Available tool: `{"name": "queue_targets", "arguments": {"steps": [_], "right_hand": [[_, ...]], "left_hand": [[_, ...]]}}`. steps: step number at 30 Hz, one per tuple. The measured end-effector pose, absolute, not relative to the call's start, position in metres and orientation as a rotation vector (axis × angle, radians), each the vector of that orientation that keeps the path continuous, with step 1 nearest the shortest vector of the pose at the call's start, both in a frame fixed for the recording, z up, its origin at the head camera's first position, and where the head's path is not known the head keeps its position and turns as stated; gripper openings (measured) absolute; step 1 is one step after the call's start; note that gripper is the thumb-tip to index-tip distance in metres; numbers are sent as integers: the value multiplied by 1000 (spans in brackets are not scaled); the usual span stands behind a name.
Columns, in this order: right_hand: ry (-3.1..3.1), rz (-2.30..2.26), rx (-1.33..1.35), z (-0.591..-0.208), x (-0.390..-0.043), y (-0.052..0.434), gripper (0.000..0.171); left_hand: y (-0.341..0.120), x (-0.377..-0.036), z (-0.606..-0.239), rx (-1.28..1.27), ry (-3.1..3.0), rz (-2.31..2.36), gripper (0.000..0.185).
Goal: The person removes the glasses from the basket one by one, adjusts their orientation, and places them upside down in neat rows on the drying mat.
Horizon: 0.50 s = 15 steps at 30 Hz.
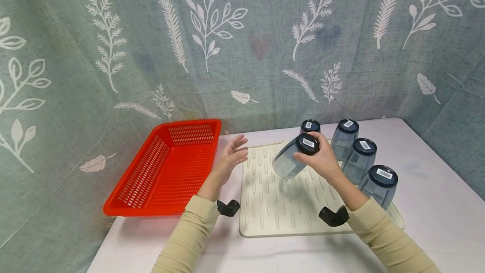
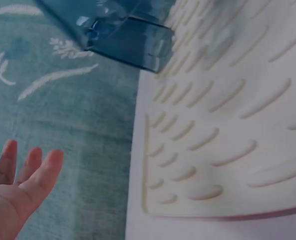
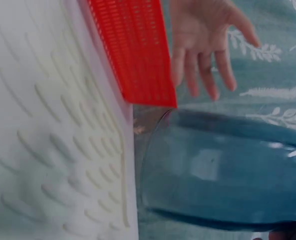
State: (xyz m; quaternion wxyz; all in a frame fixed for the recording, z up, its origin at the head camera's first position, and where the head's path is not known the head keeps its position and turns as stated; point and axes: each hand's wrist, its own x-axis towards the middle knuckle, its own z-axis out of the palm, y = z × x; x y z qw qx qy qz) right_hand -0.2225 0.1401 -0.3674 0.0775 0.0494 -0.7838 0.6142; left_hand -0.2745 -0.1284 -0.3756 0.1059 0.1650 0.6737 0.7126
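Head view shows the right hand gripping a translucent blue-grey plastic tumbler by its dark base, tilted above the cream ribbed drying mat, the left hand open beside it (likely light, stiff, slippery-walled, best held at the base).

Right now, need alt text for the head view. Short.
The right hand holds a tilted blue cup by its base above a cream ridged mat, while the open left hand hovers beside it. Four more cups stand upside down along the mat's right side, and a red basket sits to the left on the white table.
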Motion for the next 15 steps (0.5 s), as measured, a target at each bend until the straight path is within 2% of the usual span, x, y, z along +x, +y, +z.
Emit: {"name": "queue_targets", "arguments": {"steps": [7,15], "right_hand": [[-2442,1575,41,-371,-222,146,71],[-2534,1371,-65,-375,-223,156,74]], "left_hand": [[-143,-275,-357,471,2064,2085,62],[-174,-267,-352,435,2233,1929,61]]}}
